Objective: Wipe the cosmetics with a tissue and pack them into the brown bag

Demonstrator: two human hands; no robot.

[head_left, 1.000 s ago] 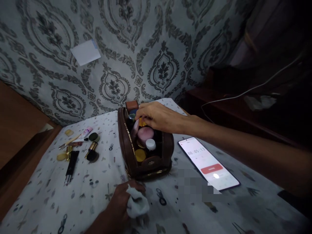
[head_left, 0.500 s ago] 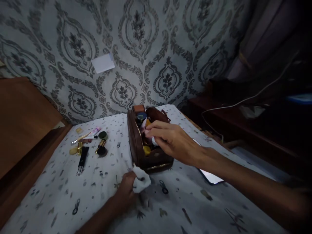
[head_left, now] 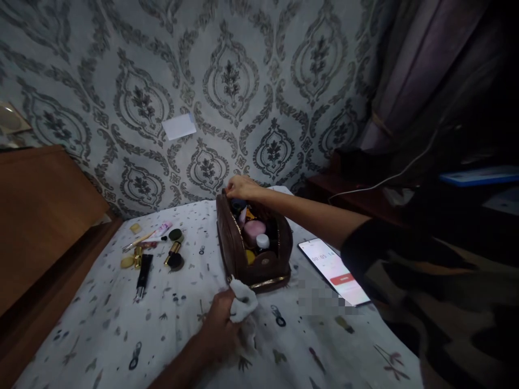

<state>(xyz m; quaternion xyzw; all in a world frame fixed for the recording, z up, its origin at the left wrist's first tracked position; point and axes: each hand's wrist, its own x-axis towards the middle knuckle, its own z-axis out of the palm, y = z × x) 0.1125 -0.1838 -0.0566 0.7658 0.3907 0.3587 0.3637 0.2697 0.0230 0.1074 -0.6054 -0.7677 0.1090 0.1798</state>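
A brown bag stands unzipped on the patterned white sheet. Inside it lie a pink round item, a white-capped container, a yellow item and other things in shadow. My right hand reaches across to the bag's far end, its fingers pinched at the top edge by the zipper; what they hold there is too small to make out. In front of the bag, my left hand is closed on a white cloth, which is near the bag's front corner.
Left of the bag lie a black tube, a dark green-lidded jar, a pink and white tube and several small cosmetics. A lit phone rests at the right. Brown board stands at the left; patterned wall behind.
My right hand has moved from above the bag's opening to its far end, uncovering the pink item and white cap. My left hand still holds the cloth. The camera view has shifted slightly.
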